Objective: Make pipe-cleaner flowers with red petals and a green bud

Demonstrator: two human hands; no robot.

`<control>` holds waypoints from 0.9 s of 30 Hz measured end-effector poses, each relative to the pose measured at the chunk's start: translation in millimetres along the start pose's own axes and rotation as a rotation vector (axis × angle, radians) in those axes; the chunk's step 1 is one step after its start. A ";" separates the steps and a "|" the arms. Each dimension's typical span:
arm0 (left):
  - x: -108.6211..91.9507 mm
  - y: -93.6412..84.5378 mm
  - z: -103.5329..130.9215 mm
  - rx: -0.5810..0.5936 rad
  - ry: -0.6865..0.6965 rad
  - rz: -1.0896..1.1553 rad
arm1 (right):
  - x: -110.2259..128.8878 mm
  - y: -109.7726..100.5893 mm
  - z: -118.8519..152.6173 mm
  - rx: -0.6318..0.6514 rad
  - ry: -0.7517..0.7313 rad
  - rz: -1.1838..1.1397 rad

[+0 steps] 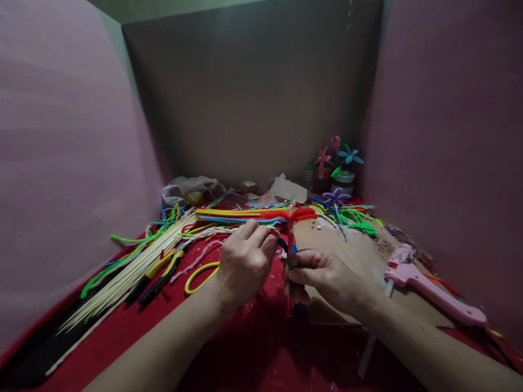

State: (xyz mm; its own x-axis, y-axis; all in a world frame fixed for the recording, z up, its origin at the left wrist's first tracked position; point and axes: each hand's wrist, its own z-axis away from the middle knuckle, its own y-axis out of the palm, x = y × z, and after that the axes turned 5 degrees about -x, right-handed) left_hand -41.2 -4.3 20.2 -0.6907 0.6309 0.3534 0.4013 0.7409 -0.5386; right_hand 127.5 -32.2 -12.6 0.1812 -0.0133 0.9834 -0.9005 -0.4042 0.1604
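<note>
My right hand (321,277) is closed around the thin upright stem of a red pipe-cleaner flower (304,214), whose looped red petals spread at the top. Dark blue pipe cleaner (281,246) runs from the stem to the fingertips of my left hand (249,256), which is closed on it just to the left; its fingertips are partly hidden. Beyond my left hand lie straight yellow, red and light blue pipe cleaners (237,213). A cardboard sheet (335,247) lies under and beyond my right hand.
Bamboo skewers (134,267) and yellow-black pliers (161,275) lie left on the red cloth (245,337). A pink glue gun (433,288) rests at right. Green pipe cleaners (359,220), a purple flower (335,196) and a jar (343,183) with flowers stand behind. Panels enclose three sides.
</note>
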 end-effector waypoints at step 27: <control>7.7 17.2 -5.0 0.367 -1.075 1.549 | -2.7 -10.3 -8.1 -0.268 -0.055 0.160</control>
State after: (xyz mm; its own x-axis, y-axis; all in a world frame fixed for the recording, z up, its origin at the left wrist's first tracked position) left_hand -36.7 14.4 17.5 0.0087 0.1007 -0.9949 0.9099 -0.4134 -0.0339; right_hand 133.1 -20.6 -16.1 0.0428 -0.1093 0.9931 -0.9901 -0.1375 0.0275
